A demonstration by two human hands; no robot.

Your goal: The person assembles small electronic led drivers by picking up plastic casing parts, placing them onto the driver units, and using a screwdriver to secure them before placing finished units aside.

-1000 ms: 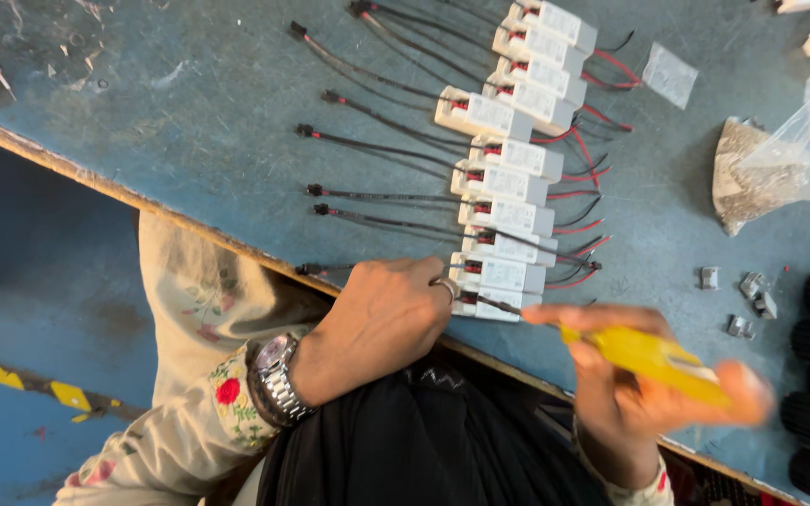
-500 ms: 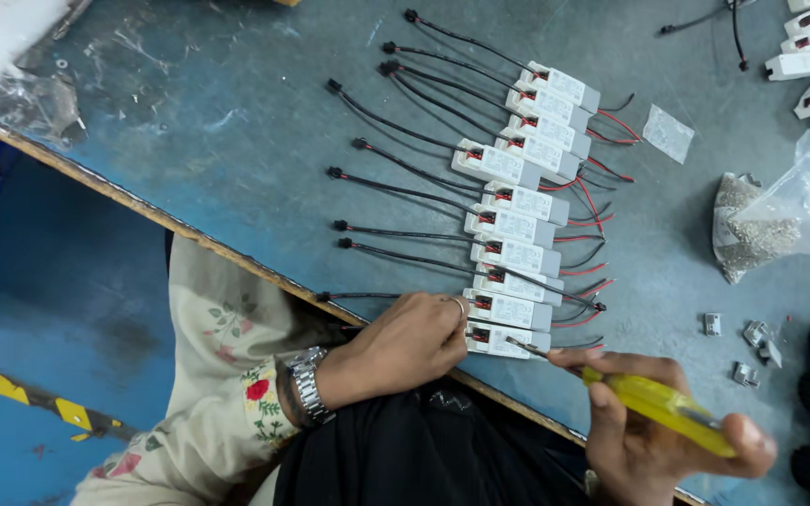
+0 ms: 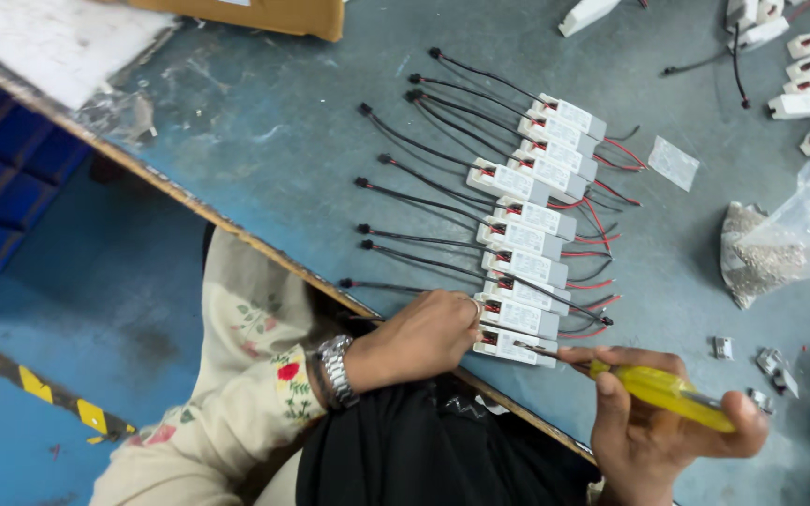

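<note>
Head view: nearest the body, the right hand [image 3: 653, 426] is clenched around a yellow screwdriver [image 3: 660, 392], whose thin shaft runs left so the tip meets the nearest module [image 3: 515, 346] at the table [image 3: 264, 141] edge. The left hand [image 3: 424, 335] lies curled beside that module, fingertips pressing its left end to steady it; a wristwatch [image 3: 335, 371] sits on that wrist.

The module is a small white plastic box with black leads on one side and red on the other. It looks light and rigid, with smooth sides that could slide on the painted top, so pinning it by the long edges or the end seems the sound hold; the thin leads look too weak to pull on.

Beyond it, a row of like modules [image 3: 532, 201] runs away up the table, leads fanned left. To the right lie small metal clips [image 3: 769, 365] and a clear bag [image 3: 780, 244] of tiny parts. Farther off, more white modules [image 3: 803, 75] sit near the top right corner.
</note>
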